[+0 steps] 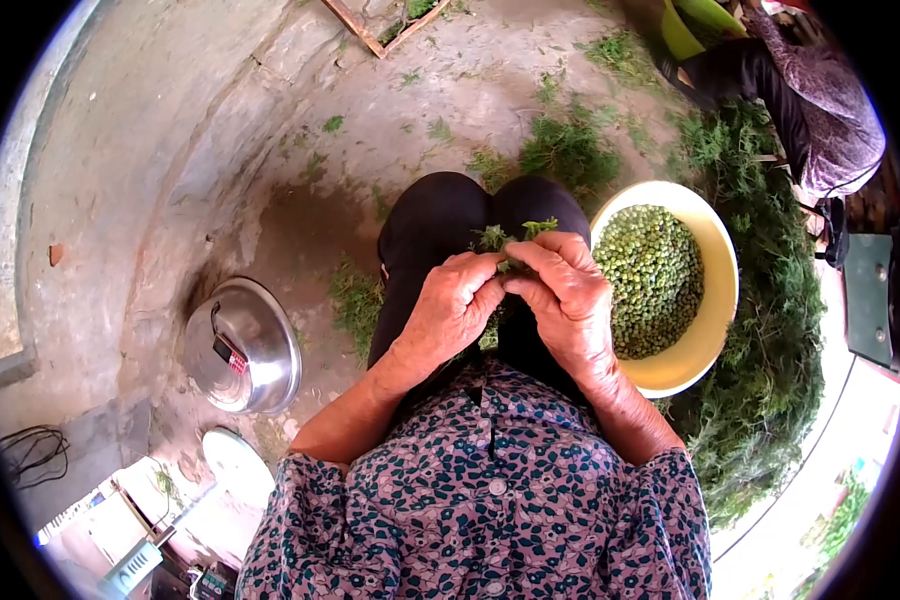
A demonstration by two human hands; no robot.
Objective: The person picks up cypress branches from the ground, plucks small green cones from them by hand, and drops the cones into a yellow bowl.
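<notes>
Both hands meet over the lap, above dark trousers. My left hand (pixel 457 306) has its thumb and fingers pinched on a small green sprig (pixel 492 238). Close against it, my right hand (pixel 568 295) pinches the same greenery from the other side, with leaf tips showing above the fingers. Just right of my right hand stands a yellow bucket (pixel 718 290) holding many small round green berries (pixel 650 280). More green bits lie between the legs, partly hidden by the hands.
A large heap of green branches (pixel 760 370) lies beyond the bucket. A metal basin (pixel 260 345) sits at the left. Another person (pixel 835 120) is at the upper right beside a green container (pixel 682 35). A wooden frame (pixel 370 35) lies at the top.
</notes>
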